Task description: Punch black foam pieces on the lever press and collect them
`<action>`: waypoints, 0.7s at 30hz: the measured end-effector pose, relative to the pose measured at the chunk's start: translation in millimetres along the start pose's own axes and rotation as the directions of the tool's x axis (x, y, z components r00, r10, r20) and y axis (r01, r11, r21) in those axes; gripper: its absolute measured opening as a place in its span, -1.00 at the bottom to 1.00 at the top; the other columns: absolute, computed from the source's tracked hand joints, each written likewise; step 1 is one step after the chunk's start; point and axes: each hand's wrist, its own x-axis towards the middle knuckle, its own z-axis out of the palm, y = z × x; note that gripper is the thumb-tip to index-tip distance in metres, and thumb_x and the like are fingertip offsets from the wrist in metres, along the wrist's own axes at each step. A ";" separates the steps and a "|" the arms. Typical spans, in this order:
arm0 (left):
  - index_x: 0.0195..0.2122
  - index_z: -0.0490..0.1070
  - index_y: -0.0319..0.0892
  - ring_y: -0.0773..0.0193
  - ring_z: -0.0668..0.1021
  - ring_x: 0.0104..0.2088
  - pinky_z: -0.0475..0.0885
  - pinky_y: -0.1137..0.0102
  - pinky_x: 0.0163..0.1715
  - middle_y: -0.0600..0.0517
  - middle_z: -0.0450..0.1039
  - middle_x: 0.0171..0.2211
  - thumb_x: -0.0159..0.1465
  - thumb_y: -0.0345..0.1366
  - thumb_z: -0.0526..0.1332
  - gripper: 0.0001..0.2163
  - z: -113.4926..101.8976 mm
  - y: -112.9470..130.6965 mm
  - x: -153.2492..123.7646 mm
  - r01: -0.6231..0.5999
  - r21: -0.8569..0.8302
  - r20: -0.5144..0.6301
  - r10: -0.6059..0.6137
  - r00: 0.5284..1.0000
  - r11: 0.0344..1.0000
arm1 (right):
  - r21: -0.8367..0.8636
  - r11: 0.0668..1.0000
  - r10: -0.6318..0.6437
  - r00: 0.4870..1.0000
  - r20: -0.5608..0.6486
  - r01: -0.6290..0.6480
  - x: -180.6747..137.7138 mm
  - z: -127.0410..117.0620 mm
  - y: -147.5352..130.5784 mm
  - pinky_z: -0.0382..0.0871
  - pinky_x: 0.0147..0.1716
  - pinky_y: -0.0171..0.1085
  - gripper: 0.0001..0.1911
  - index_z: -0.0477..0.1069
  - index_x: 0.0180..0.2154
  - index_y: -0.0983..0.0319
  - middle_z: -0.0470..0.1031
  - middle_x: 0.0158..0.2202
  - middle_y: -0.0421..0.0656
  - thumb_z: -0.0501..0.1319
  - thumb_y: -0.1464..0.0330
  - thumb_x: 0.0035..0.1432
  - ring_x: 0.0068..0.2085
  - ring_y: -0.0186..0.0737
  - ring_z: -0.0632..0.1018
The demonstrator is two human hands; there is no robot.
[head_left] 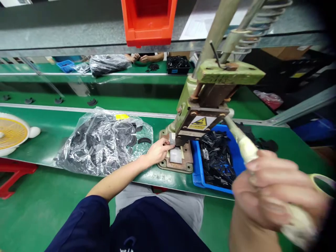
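Note:
A green hand press with a yellow warning label stands on the green bench. My right hand is wrapped round its long taped lever handle, close to the camera. My left hand rests on the press's rusty base plate, its fingers pinched on a small part under the ram; the part itself is too small to name. A white pad lies on the base next to the fingers.
A clear plastic bag of dark curved parts lies left of the press. A blue tray of black parts sits to its right. A white fan is far left. An orange bin hangs above. Another person's hands work across the conveyor.

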 end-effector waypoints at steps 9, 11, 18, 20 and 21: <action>-0.08 0.58 -0.22 0.10 0.56 -0.07 0.47 0.24 0.02 -0.13 0.52 -0.12 0.24 -0.46 0.20 -0.74 -62.3 -51.0 -8.9 0.350 0.141 0.024 -0.357 0.934 0.926 | -0.061 0.991 -0.127 0.976 -0.176 0.118 -48.0 7.9 14.0 0.45 -0.28 0.05 -0.69 0.05 -0.55 0.09 0.16 -0.60 -0.26 0.14 0.20 0.12 -0.51 -0.19 0.37; -0.10 0.59 -0.25 0.06 0.57 -0.11 0.47 0.24 -0.01 -0.17 0.52 -0.14 0.19 -0.47 0.24 -0.74 -74.1 -61.6 -6.4 0.408 0.294 0.138 -0.460 0.877 0.865 | -0.032 0.994 -0.108 0.978 -0.179 0.104 -46.8 7.3 13.3 0.45 -0.23 0.05 -0.69 0.07 -0.55 0.10 0.18 -0.59 -0.26 0.15 0.21 0.12 -0.48 -0.20 0.38; -0.35 0.55 -0.24 0.16 0.55 -0.30 0.41 0.38 -0.27 -0.02 0.51 -0.39 0.04 -0.52 0.30 -0.85 -80.3 -65.4 1.3 0.500 0.306 0.257 -0.576 0.776 0.810 | 0.122 0.988 -0.087 0.994 -0.067 0.095 -50.2 -4.9 12.3 0.44 -0.04 0.10 -0.77 0.23 -0.53 0.15 0.39 -0.49 -0.27 0.25 0.39 0.09 -0.34 -0.20 0.49; -0.42 0.49 -0.23 0.24 0.53 -0.39 0.38 0.43 -0.34 0.07 0.46 -0.49 0.02 -0.54 0.29 -0.88 -78.4 -59.6 2.3 0.570 0.129 0.241 -0.583 0.776 0.812 | 0.132 0.986 -0.093 0.994 -0.058 0.100 -51.6 -8.4 14.7 0.45 -0.02 0.11 -0.79 0.25 -0.51 0.16 0.40 -0.48 -0.29 0.26 0.40 0.07 -0.32 -0.21 0.51; -0.44 0.46 -0.22 0.29 0.51 -0.44 0.37 0.45 -0.38 0.10 0.44 -0.52 0.02 -0.53 0.28 -0.89 -76.2 -54.9 3.4 0.599 -0.011 0.233 -0.580 0.780 0.801 | 0.130 0.988 -0.080 0.996 -0.050 0.086 -52.6 -9.6 16.1 0.45 -0.02 0.10 -0.79 0.24 -0.51 0.17 0.40 -0.48 -0.30 0.26 0.38 0.07 -0.32 -0.23 0.51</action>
